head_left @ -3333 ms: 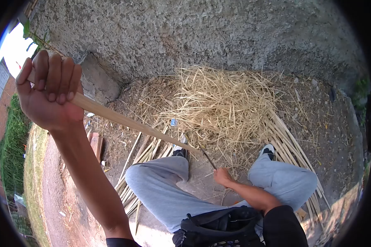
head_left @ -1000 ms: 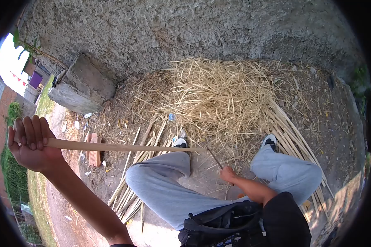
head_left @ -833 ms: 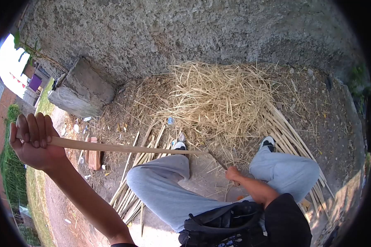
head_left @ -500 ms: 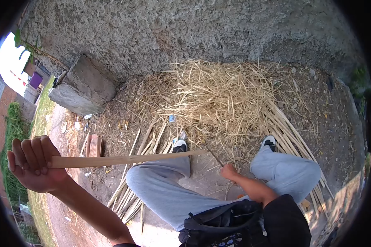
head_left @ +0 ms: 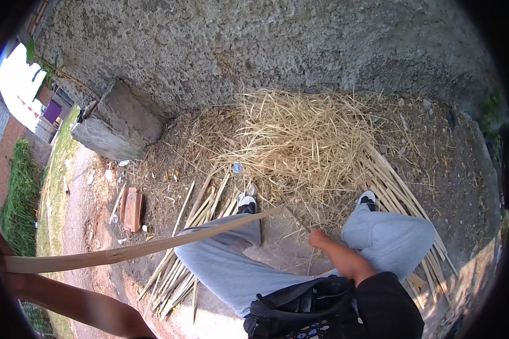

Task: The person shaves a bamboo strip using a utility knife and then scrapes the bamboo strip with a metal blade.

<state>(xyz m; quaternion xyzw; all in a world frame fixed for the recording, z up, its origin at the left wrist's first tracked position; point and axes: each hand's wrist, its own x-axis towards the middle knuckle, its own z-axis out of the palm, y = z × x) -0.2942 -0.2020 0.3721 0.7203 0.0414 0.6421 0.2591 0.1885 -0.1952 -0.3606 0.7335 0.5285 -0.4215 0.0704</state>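
Observation:
A long, pale bamboo strip stretches from the far left edge to the space between my knees. My left hand, partly lost in the dark rim of the view, is closed around its near end. In front of my right knee, my right hand grips a knife whose narrow dark blade slants up to the left. The blade's tip meets the far end of the strip; whether it cuts into the wood is too small to tell.
A heap of thin shavings lies against the rough wall. Split strips lie in a left bundle and a right bundle. A concrete block and a reddish brick stand at left.
My left hand has moved left and down, drawing the strip with it, so the strip now slopes down to the left. My right hand and the knife have stayed almost in place.

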